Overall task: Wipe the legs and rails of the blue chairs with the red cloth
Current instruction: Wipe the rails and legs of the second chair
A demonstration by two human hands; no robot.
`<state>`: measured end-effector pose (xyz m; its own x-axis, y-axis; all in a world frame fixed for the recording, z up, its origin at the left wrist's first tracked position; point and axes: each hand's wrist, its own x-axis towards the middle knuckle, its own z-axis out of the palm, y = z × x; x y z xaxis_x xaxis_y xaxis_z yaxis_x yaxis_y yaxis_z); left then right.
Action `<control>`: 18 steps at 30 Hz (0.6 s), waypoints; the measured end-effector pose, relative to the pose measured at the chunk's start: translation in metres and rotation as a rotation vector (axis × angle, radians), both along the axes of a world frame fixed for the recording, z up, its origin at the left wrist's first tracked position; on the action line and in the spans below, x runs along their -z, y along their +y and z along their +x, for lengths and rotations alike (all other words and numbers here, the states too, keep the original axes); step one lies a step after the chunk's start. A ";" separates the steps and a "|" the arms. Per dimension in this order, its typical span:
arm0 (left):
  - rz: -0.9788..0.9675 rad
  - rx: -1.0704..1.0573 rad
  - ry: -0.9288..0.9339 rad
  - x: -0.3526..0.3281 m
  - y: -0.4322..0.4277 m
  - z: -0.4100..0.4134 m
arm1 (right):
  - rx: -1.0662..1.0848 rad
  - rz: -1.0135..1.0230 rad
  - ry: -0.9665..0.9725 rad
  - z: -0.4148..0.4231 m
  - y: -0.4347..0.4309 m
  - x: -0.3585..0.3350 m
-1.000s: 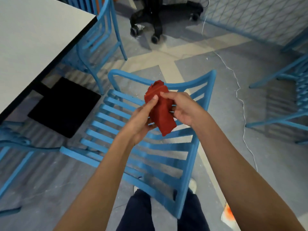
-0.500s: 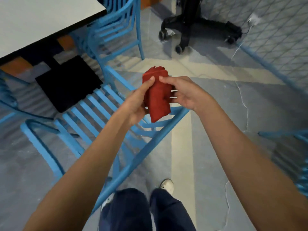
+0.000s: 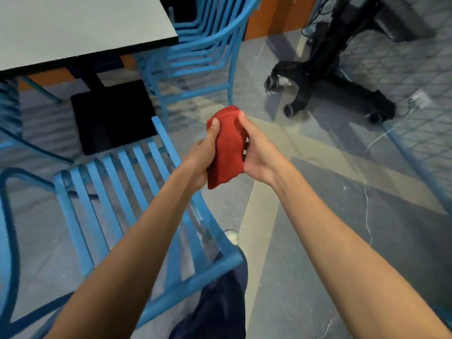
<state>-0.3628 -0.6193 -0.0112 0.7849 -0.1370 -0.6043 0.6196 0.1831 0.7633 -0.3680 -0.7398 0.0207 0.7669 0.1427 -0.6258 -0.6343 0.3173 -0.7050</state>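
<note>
Looking down past dark trousers [image 3: 220,311] and a white shoe [image 3: 231,237], a blue slatted chair [image 3: 108,196] stands at lower left, under the left forearm. Just beyond it, a bunched red cloth [image 3: 227,152] is held upright in the air between both hands. The left hand [image 3: 201,159] grips its left side, thumb pressed on the front; the right hand [image 3: 260,156] grips its right side, fingers curled behind. The cloth's lower end hangs below the palms. Farther off are a white table [image 3: 73,28], a second blue chair [image 3: 203,53] and a black wheeled base [image 3: 330,89]
</note>
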 end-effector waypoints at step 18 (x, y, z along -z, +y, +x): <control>0.393 -0.592 0.042 0.135 -0.046 0.164 | -0.351 0.059 0.243 0.223 -0.038 0.144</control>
